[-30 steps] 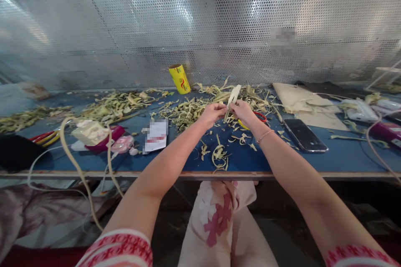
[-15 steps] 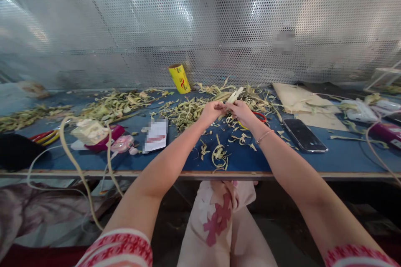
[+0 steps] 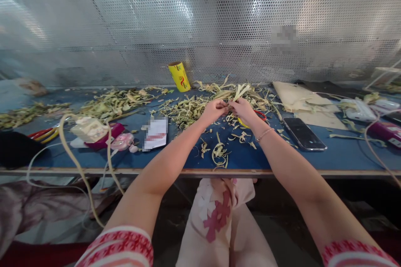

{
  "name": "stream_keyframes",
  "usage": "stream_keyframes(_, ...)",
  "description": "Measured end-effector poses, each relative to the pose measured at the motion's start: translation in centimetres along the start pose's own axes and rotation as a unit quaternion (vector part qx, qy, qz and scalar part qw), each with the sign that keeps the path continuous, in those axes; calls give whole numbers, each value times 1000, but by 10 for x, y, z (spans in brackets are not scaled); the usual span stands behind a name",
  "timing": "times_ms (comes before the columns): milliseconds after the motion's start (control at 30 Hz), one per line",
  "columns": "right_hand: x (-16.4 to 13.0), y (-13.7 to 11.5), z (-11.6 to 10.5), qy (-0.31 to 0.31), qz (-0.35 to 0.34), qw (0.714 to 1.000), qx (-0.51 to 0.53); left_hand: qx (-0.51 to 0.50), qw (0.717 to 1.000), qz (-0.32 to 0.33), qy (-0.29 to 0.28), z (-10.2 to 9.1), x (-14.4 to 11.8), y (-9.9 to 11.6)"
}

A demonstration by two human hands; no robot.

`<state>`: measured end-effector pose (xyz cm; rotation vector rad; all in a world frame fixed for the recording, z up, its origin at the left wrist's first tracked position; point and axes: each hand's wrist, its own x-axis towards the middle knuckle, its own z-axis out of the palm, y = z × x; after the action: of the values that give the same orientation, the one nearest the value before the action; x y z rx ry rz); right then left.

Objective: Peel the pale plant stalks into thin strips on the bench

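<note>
My left hand (image 3: 215,110) and my right hand (image 3: 243,109) meet over the middle of the blue table, fingertips close together. Between them is a small bunch of pale dry leaf strips (image 3: 242,91), whose ends fan up and away from me above my right fingers. Both hands are closed in a pinch at the lower end of the bunch, which the fingers partly hide. Behind and beside the hands lies a heap of dried greenish-yellow plant pieces (image 3: 189,110). Red and yellow handles, probably of scissors (image 3: 260,115), show partly under my right hand.
A black phone (image 3: 304,134) lies to the right, near brown paper (image 3: 297,98). A yellow tube (image 3: 179,77) stands tilted before the perforated metal screen (image 3: 200,29). Left are a phone with a pale screen (image 3: 156,134), a pink case (image 3: 123,142), a strapped bag and another plant heap (image 3: 115,104).
The strips between my hands have spread from a narrow bundle into a fan. My fingers have shifted slightly, and the view has tilted a little.
</note>
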<state>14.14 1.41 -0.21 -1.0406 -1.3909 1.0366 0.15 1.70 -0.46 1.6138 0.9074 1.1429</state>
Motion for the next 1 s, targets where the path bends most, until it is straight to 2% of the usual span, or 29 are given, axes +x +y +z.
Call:
stream_keyframes(100, -4, -6, 0, 14, 33, 999, 40, -86, 995, -52, -23, -3, 1, -1)
stream_keyframes(200, -8, -9, 1, -2, 43, 998, 50, -117, 988, -97, -19, -5, 2, -2)
stream_keyframes(367, -9, -13, 1, -15, 52, 996, 68, -95, 991, -91, -24, -5, 5, -5)
stream_keyframes(500, -7, -18, 1, -15, 107, 986, 130, -92, 992, -73, 33, -10, 9, -8)
stream_keyframes(600, -4, -19, 1, 2, 130, 983, 130, -60, 993, -51, 84, -19, 13, -13)
stream_keyframes(767, -3, -16, 1, 1, 64, 996, 65, 57, 995, -7, 87, -26, 17, -18)
stream_keyframes(867, -3, -13, -1, 13, -6, 1000, 12, 140, 988, 24, 65, -23, 14, -15)
stream_keyframes(1000, 0, -9, -4, 46, -76, 996, -4, 199, 973, 102, 51, -16, 8, -10)
